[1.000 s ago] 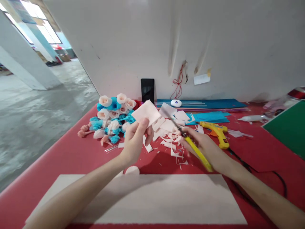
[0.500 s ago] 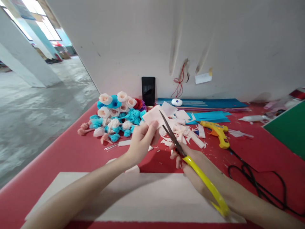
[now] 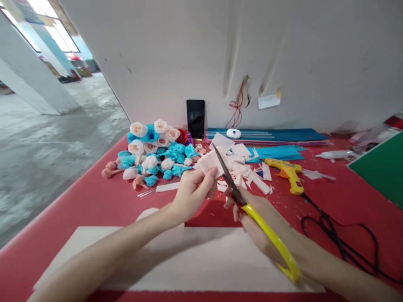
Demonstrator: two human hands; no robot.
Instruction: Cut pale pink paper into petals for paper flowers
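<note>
Just above the middle of the frame is a small piece of pale pink paper (image 3: 208, 161), flat and smooth, its straight edges set at a slant. The scissors (image 3: 256, 216) have dark, discoloured metal blades pointing to the upper left and long bright yellow handles running to the lower right.

The 2 hands are near each other but apart. The left hand (image 3: 195, 188) pinches the paper's lower part, thumb on the near side, and the paper stands out above the fingertips. The right hand (image 3: 252, 230) is closed around the scissors, with 1 blade lying along the paper's right side.

The other blade is mostly out of sight, so I cannot tell whether the scissors bite into the paper. The paper nearly merges with the pale scraps (image 3: 242, 168) behind it. The left forearm (image 3: 110, 256) hides part of the large pale sheet (image 3: 204, 262) at the bottom of the frame.
</note>
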